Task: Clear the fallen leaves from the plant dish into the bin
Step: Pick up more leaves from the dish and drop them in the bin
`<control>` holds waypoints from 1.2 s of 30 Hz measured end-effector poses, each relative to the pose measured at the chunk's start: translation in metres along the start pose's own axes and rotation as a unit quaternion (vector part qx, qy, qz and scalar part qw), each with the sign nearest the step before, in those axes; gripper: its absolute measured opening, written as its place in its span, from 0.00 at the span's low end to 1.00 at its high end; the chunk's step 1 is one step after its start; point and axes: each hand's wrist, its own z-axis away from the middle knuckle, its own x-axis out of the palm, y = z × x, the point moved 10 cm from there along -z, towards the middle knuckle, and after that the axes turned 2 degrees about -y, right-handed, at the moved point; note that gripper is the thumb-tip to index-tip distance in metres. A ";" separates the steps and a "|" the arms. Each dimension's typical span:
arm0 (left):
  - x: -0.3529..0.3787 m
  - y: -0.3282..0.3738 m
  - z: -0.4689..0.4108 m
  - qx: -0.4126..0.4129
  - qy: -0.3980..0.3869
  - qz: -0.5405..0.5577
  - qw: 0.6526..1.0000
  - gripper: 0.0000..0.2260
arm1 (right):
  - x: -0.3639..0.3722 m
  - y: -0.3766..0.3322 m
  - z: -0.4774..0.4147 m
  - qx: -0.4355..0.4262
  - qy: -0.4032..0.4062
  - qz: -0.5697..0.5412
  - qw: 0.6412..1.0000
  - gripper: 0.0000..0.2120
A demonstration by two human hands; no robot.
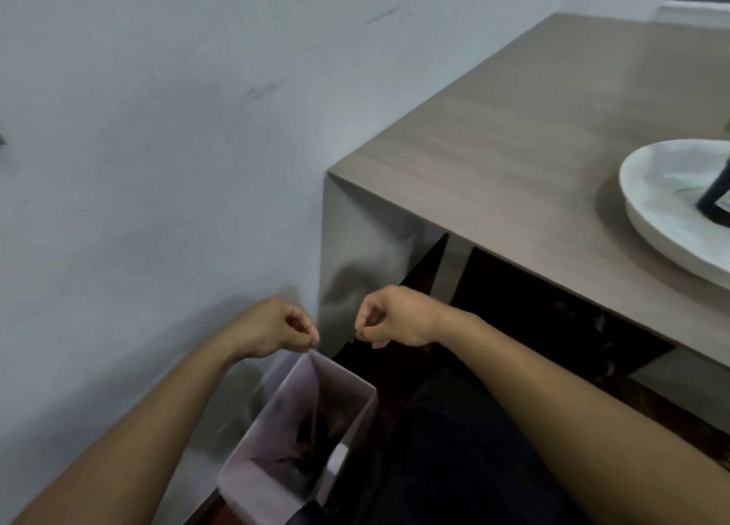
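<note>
Both hands are up over the bin [300,437], fingers curled in tight. The right hand [395,319] pinches a small green leaf [351,335] at its fingertips. The left hand [276,329] is pinched too, but I can't tell if anything's in it. The white dish [655,208] sits on the table [513,149], well off to the right.

Grey-brown wood-grain table [513,129], set near the pale wall, one corner jutting toward the camera. On its top, at the right edge of view, a white shallow dish [648,212], partly cut off, with a dark upright object [717,192] inside it. Below, beside the table's side panel, a bin [355,414] with a pinkish liner, standing on the floor.
</note>
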 end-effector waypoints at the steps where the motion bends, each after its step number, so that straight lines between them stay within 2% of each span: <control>1: 0.006 -0.018 -0.002 -0.014 0.000 0.009 1.000 0.03 | 0.013 0.007 -0.009 0.011 0.002 0.009 1.000 0.06; 3: 0.023 -0.051 -0.005 -0.038 -0.002 0.030 0.999 0.04 | 0.037 0.017 -0.023 0.023 0.008 0.029 0.999 0.01; 6: 0.045 -0.091 -0.015 -0.061 0.002 0.046 0.997 0.05 | 0.066 0.023 -0.036 0.029 -0.003 0.087 0.996 0.02; 10: 0.077 -0.131 -0.025 -0.104 -0.056 0.037 0.992 0.07 | 0.089 0.024 -0.041 0.027 -0.002 0.121 0.992 0.10; 14: 0.086 -0.147 -0.031 -0.127 -0.077 0.042 0.988 0.11 | 0.096 0.024 -0.042 0.026 -0.008 0.112 0.993 0.10; 18: 0.077 -0.128 -0.030 -0.117 -0.071 0.020 0.990 0.11 | 0.089 0.017 -0.038 0.016 -0.001 0.115 0.993 0.11; 26: 0.009 -0.026 -0.017 -0.032 -0.009 0.105 0.994 0.11 | 0.017 -0.029 -0.015 -0.053 0.053 0.112 0.991 0.11; 36: -0.062 0.199 -0.003 0.172 0.016 0.062 0.983 0.11 | -0.143 -0.065 0.087 -0.062 0.192 0.136 0.970 0.10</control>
